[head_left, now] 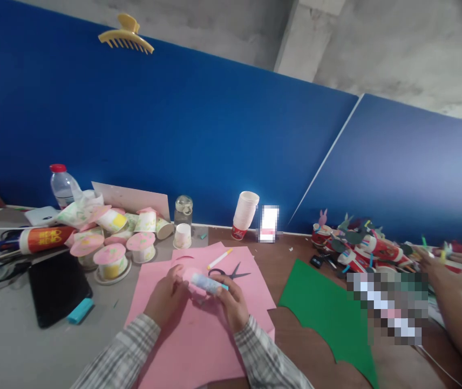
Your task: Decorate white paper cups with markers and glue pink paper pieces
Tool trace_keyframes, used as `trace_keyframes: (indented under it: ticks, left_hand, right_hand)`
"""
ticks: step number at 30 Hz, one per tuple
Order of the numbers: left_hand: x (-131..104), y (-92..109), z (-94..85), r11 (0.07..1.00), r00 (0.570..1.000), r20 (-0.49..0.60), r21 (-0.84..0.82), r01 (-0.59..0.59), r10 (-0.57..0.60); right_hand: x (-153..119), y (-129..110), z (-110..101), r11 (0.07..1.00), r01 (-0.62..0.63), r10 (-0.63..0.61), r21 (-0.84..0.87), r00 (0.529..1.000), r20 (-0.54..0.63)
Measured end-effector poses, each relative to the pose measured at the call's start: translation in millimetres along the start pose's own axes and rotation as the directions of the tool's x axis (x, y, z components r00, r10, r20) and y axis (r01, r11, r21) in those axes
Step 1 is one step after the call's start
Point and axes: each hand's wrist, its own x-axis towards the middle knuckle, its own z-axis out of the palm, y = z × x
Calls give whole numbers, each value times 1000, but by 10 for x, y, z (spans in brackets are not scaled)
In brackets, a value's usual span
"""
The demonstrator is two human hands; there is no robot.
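Observation:
My left hand (169, 301) and my right hand (233, 302) meet over a pink paper sheet (198, 346) on the table. Between them is a small pink paper piece (194, 283), held by my left hand. My right hand grips a glue stick (209, 282) with a pale label and a light blue end, lying across the pink piece. Black scissors (231, 273) and a white marker with a yellow tip (219, 259) lie on the pink sheet just beyond my hands. Both sleeves are plaid.
Pink-topped paper cup crafts (111, 254) crowd the left, with a water bottle (61, 185), a black tablet (58, 286) and a stack of paper cups (245, 213). A green sheet (328, 313) lies to the right. Another person's arm (453, 302) works among red cup crafts (360, 246).

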Motion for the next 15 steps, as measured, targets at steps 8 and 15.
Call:
trace_keyframes:
  ticks: [8,15]
  left_hand:
    - [-66,251,-176,973,1000,0,-231,-30,31]
    - [-286,403,-13,966,951,183,-106,-234,251]
  right_hand:
    - [-4,-72,52,988,-26,37,149,997,-71]
    - [-8,5,16,996,2,3,88,998,-60]
